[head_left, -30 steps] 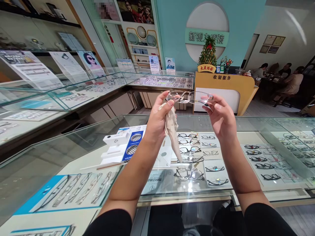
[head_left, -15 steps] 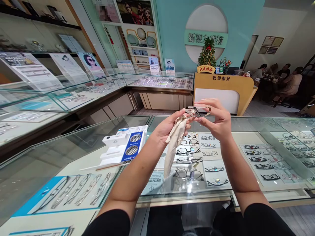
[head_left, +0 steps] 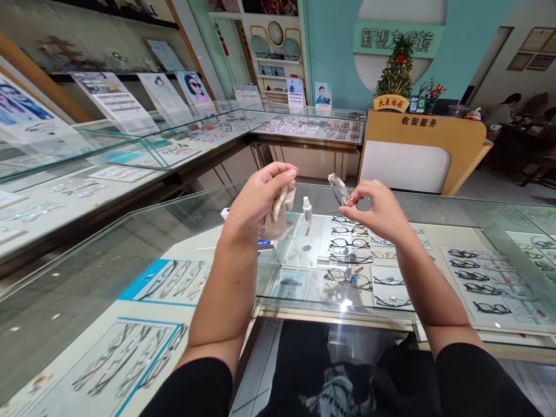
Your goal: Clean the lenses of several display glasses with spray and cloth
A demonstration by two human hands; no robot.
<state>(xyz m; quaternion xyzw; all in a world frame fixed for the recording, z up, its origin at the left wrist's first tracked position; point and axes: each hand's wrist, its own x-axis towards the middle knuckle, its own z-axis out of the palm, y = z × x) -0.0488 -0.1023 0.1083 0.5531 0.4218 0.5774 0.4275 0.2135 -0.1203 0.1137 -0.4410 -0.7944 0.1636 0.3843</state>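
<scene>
My left hand [head_left: 264, 194] is closed on a beige cloth [head_left: 280, 214], which hangs crumpled below the thumb and fingers. A pair of glasses [head_left: 339, 186] is pinched between the thumb and fingers of my right hand [head_left: 373, 208], its frame pointing up and to the left. Cloth and glasses are apart, both held above the glass display counter. Between and beyond the hands stands a small white spray bottle [head_left: 307, 209] on the counter.
Rows of glasses [head_left: 350, 243] lie inside the glass counter [head_left: 304, 307]. A white and blue box [head_left: 266, 244] is partly hidden behind my left hand. Farther back are more showcases, a wooden cashier desk [head_left: 428, 123] and a seated person at the right.
My hands have moved apart, the cloth coming away from the glasses to the left. The view has shifted, and the spray bottle now shows between the hands.
</scene>
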